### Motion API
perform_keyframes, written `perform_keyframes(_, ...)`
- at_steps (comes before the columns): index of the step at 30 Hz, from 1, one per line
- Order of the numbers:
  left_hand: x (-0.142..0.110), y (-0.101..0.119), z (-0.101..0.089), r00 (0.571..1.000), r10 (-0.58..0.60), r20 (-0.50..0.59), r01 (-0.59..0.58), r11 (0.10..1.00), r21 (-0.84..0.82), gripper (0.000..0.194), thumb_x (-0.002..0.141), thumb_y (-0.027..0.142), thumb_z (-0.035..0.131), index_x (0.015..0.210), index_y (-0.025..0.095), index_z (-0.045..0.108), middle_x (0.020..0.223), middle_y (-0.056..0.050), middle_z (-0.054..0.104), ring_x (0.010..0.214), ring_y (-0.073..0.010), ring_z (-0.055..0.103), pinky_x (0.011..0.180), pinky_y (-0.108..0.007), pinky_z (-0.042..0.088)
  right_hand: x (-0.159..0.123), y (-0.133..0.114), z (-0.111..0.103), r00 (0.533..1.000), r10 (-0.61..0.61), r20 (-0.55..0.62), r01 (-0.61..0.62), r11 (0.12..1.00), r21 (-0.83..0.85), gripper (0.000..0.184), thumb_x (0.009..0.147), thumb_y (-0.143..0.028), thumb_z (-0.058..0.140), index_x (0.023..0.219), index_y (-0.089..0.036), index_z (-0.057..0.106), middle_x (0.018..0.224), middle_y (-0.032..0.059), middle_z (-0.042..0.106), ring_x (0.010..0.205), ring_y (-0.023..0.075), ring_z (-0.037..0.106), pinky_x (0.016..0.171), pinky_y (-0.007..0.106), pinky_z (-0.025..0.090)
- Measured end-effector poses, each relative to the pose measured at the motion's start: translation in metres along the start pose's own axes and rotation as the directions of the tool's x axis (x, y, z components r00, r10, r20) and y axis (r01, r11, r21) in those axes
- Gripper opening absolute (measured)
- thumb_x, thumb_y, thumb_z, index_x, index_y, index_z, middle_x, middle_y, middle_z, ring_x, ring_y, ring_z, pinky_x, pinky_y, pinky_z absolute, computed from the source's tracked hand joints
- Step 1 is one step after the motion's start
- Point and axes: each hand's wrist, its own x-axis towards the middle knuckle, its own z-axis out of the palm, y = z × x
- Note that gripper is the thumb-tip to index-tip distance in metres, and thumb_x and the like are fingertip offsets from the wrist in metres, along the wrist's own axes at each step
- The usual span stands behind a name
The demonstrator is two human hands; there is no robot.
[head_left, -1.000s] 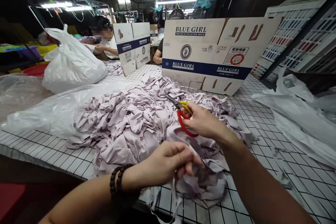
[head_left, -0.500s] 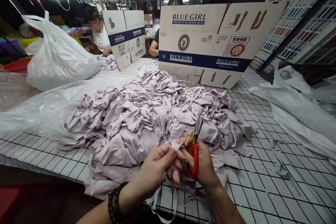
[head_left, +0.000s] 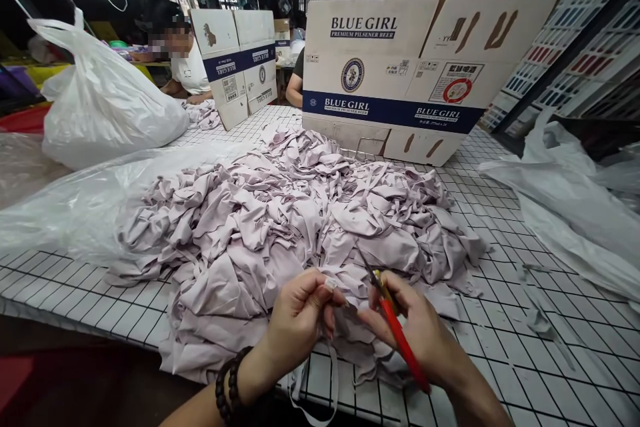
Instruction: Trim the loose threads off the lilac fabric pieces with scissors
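Observation:
My left hand [head_left: 300, 310], with a dark bead bracelet at the wrist, is closed in a pinch on a pale lilac fabric piece. A narrow fabric strap [head_left: 334, 380] hangs below it over the table's front edge. My right hand [head_left: 413, 320] grips scissors [head_left: 400, 337] with one red and one yellow handle. Their blades point up and to the left, just above the cloth. Beyond both hands spreads a big heap of pale lilac fabric pieces [head_left: 260, 213]. Exactly how the fingers hold the small piece is partly hidden.
White cardboard panels [head_left: 375, 47] stand upright behind the heap, with a smaller one [head_left: 235, 73] to the left. A full white plastic bag [head_left: 110, 107] and clear plastic sheeting [head_left: 100, 200] lie left. Another white bag [head_left: 560, 193] lies right. Two people sit across the grid-patterned table [head_left: 500, 353].
My right hand came back from over the heap to meet my left, then drew slightly right with the scissors. The scissors swung from pointing right to pointing up-left. My left hand keeps its pinch.

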Motion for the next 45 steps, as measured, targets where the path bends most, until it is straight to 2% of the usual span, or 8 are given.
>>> perform_keyframes(3, 0.001, 0.0, 0.0, 0.994, 0.108, -0.004, -0.106, 0.98, 0.166, 0.033, 0.093, 0.035, 0.05, 0.069, 0.015, 0.061, 0.056, 0.002, 0.047, 0.044, -0.0093, 0.047, 0.046, -0.021, 0.039, -0.015, -0.008, -0.012, 1.0, -0.021, 0.007, 0.022, 0.953, -0.303, 0.027, 0.073, -0.039, 0.071, 0.083, -0.023, 0.051, 0.078, -0.0003, 0.062, 0.069, 0.0184, 0.058, 0.063, 0.031, 0.048)
perform_keyframes(8, 0.0, -0.001, 0.001, 0.978, 0.205, 0.048, -0.209, 0.923, 0.323, 0.031, 0.092, 0.016, 0.045, 0.062, 0.017, 0.051, 0.062, 0.001, 0.046, 0.056, -0.0104, 0.045, 0.055, -0.021, 0.036, -0.021, -0.011, -0.007, 0.993, -0.113, -0.03, 0.087, 0.881, -0.465, 0.026, 0.074, -0.04, 0.069, 0.083, -0.023, 0.051, 0.083, 0.0031, 0.062, 0.075, 0.0218, 0.06, 0.065, 0.034, 0.049)
perform_keyframes(14, 0.0, -0.005, -0.002, 0.968, 0.242, 0.066, -0.249, 0.899, 0.361, 0.024, 0.085, 0.007, 0.044, 0.065, 0.017, 0.052, 0.064, 0.001, 0.047, 0.061, -0.0117, 0.045, 0.058, -0.022, 0.034, -0.019, -0.006, -0.003, 0.975, -0.216, -0.061, 0.157, 0.852, -0.5, 0.025, 0.078, -0.042, 0.067, 0.082, -0.024, 0.051, 0.081, 0.0019, 0.059, 0.073, 0.0207, 0.057, 0.062, 0.033, 0.048)
perform_keyframes(23, -0.001, -0.002, -0.002, 0.968, 0.235, 0.086, -0.25, 0.905, 0.344, 0.024, 0.087, 0.006, 0.046, 0.067, 0.016, 0.054, 0.065, 0.001, 0.048, 0.064, -0.0115, 0.047, 0.059, -0.022, 0.035, -0.019, -0.011, -0.008, 0.965, -0.254, -0.067, 0.18, 0.824, -0.537, 0.019, 0.075, -0.037, 0.068, 0.075, -0.024, 0.055, 0.071, 0.0002, 0.06, 0.066, 0.0191, 0.058, 0.057, 0.029, 0.044)
perform_keyframes(29, 0.001, -0.002, -0.003, 0.968, 0.228, 0.106, -0.249, 0.931, 0.266, 0.027, 0.093, 0.014, 0.046, 0.067, 0.016, 0.055, 0.068, 0.0, 0.051, 0.067, -0.0117, 0.048, 0.063, -0.022, 0.037, -0.017, -0.007, -0.005, 0.959, -0.27, -0.089, 0.172, 0.798, -0.577, 0.017, 0.073, -0.036, 0.068, 0.071, -0.024, 0.057, 0.063, -0.0017, 0.058, 0.056, 0.0162, 0.055, 0.05, 0.026, 0.039)
perform_keyframes(39, 0.0, 0.001, -0.003, 0.978, 0.183, 0.097, -0.198, 0.962, 0.19, 0.029, 0.093, 0.015, 0.047, 0.066, 0.014, 0.058, 0.069, -0.001, 0.053, 0.067, -0.0116, 0.049, 0.061, -0.021, 0.038, -0.018, -0.002, -0.002, 0.902, -0.412, -0.126, 0.254, 0.746, -0.616, 0.021, 0.074, -0.037, 0.068, 0.067, -0.022, 0.054, 0.057, -0.0027, 0.055, 0.05, 0.0135, 0.05, 0.048, 0.024, 0.036)
perform_keyframes(45, -0.002, -0.001, -0.004, 0.99, 0.08, 0.119, -0.085, 0.996, 0.034, 0.031, 0.095, 0.026, 0.049, 0.07, 0.014, 0.063, 0.074, -0.003, 0.055, 0.066, -0.0109, 0.05, 0.058, -0.02, 0.04, -0.015, -0.002, -0.002, 0.891, -0.439, -0.115, 0.296, 0.753, -0.587, 0.035, 0.075, -0.04, 0.068, 0.059, -0.023, 0.041, 0.05, -0.0059, 0.046, 0.044, 0.0096, 0.042, 0.044, 0.021, 0.031)
